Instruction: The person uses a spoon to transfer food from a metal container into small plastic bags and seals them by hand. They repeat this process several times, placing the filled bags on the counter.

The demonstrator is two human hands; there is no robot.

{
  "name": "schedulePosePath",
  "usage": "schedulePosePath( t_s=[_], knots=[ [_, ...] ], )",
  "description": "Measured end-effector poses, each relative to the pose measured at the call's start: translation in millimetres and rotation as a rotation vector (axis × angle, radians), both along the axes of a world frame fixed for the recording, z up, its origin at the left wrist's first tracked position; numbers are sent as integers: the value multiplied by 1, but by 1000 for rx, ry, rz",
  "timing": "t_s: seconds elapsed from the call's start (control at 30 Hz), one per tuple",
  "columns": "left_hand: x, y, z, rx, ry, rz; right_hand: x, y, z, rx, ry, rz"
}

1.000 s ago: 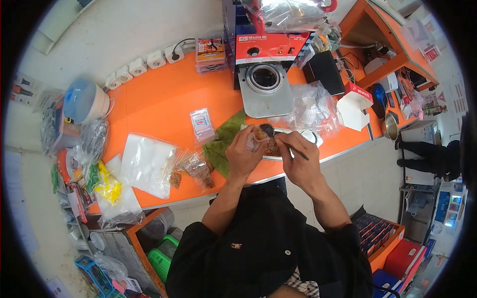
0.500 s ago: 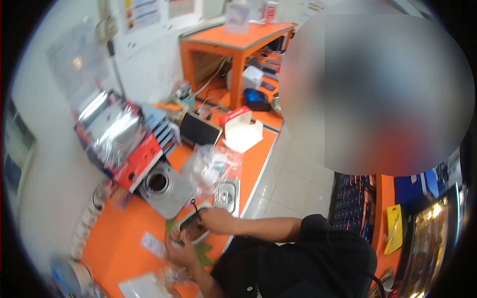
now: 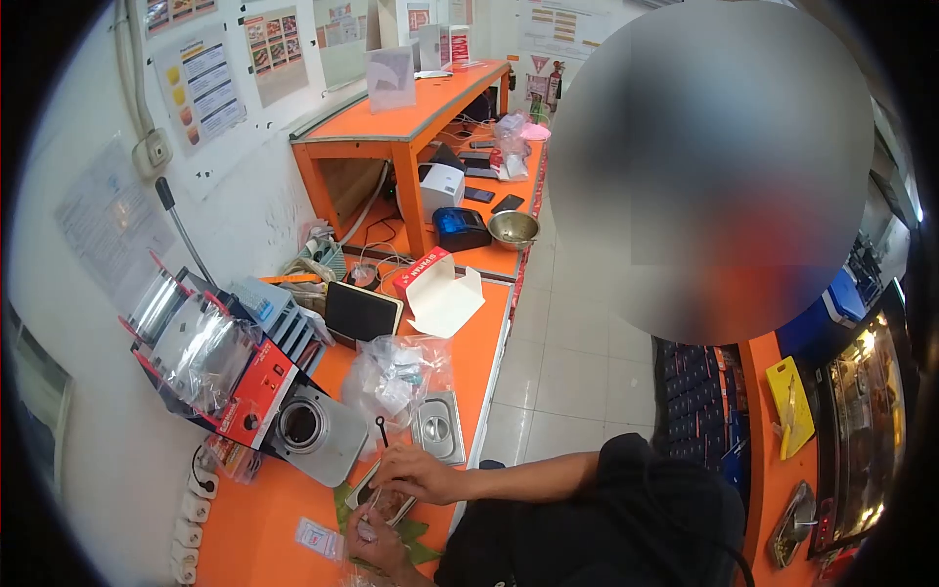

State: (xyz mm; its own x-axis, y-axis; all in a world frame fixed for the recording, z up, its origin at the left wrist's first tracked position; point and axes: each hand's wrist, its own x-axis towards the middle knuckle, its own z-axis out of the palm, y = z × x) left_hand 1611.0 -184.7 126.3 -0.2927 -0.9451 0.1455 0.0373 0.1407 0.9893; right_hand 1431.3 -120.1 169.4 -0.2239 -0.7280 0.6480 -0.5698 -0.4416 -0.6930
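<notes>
1. Utensil handle, dark with a looped end (image 3: 381, 424), rises just past your right grip (image 3: 419, 475), which closes around its lower part over the tray; the utensil's working end is hidden.
2. Your left grip (image 3: 377, 548) sits below the right one in view and pinches a small clear plastic piece (image 3: 367, 529); its exact shape is too small to tell.
3. Right under both grips lies the metal tray (image 3: 353, 496) with brown contents, partly covered by your fingers.
4. Green leaf (image 3: 419, 533) lies flat on the orange desk (image 3: 259, 523), showing on either side of the tray and close to your left grip.
5. Just left of your left grip you have a flat printed packet (image 3: 320, 538).
6. Near your right grip, on its far side, rests a metal lid with a central handle (image 3: 437, 428); beside it spreads a crumpled clear bag (image 3: 399, 377).
7. Farther off, up and left from your grips, stands the red sealing machine (image 3: 256, 396), its round opening facing up.
8. Well beyond the right grip are a dark flat case (image 3: 362, 313), an open red-and-white box (image 3: 440, 295) and a metal bowl (image 3: 514, 229).
</notes>
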Motion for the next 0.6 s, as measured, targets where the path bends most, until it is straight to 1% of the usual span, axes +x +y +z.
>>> schedulePosePath(
  t_s=[0.03,0.1,0.13,0.2,0.23,0.3,0.33,0.4,0.43,0.47,0.5,0.53,0.57,0.6],
  knots=[
    [0,0,-2,-4,-2,-1,0,2,6,-4,-2,-1],
    [0,1,1,60,81,-40,1,8,18,-23,-163,49],
    [-1,3,5,59,77,-40,2,9,18,-24,-166,50],
    [-6,10,17,143,183,-32,2,11,23,64,-232,109],
    [-7,11,22,143,183,-27,3,11,27,64,-232,114],
    [-4,15,27,195,173,-19,7,13,36,209,-350,153],
    [-2,13,23,199,165,-10,8,11,34,214,-358,160],
    [8,6,6,-71,-66,29,10,4,22,170,-286,188],
    [15,10,9,-256,-316,103,12,2,16,206,-244,194],
    [16,17,17,-273,-261,48,15,-8,-15,119,-163,225],
    [17,19,26,-284,-220,28,20,-4,-15,224,-117,199],
    [16,28,33,-223,-160,21,24,-8,-5,281,-179,295],
    [22,30,33,-150,-100,-12,30,-7,-4,231,-178,361],
    [30,34,13,-75,35,-1,38,-5,-9,276,-200,396]
  ],
)
